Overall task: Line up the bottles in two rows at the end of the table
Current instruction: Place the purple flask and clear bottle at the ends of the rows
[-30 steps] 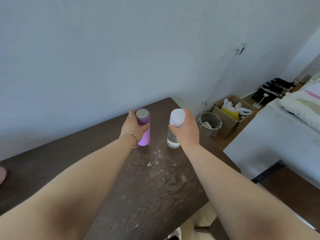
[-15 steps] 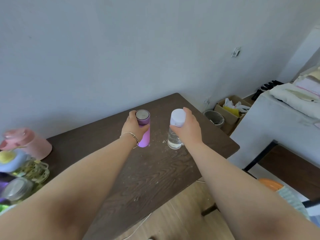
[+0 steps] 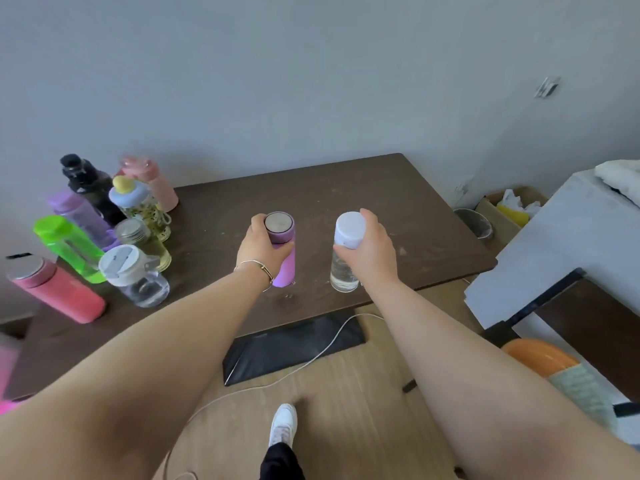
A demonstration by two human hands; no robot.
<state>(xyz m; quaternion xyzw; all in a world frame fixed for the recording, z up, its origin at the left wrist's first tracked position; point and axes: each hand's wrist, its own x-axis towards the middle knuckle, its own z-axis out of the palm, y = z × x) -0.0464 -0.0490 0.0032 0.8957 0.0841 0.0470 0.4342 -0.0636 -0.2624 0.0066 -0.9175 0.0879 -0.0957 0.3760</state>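
Note:
My left hand [image 3: 260,250] grips a purple bottle [image 3: 284,268] with a steel lid, upright on the dark wooden table [image 3: 398,216]. My right hand [image 3: 372,252] grips a clear bottle [image 3: 343,271] with a white cap, standing about a hand's width to the right of the purple one. Both stand near the table's front edge. On the table's left side is a cluster of several bottles: black [image 3: 86,181], pink [image 3: 152,183], lilac [image 3: 83,216], green [image 3: 67,247], coral red [image 3: 55,289], a clear one with a grey lid [image 3: 133,275].
A grey wall runs behind the table. On the floor to the right are a bin [image 3: 474,223] and a cardboard box [image 3: 512,206]. A white counter [image 3: 571,244] stands at the right. Under the table lie a black mat [image 3: 294,344] and a white cable [image 3: 311,358].
The view has pulled back and swung left, bringing the bottle cluster into sight. Both hands keep hold of their bottles, which now stand closer to the table's front edge.

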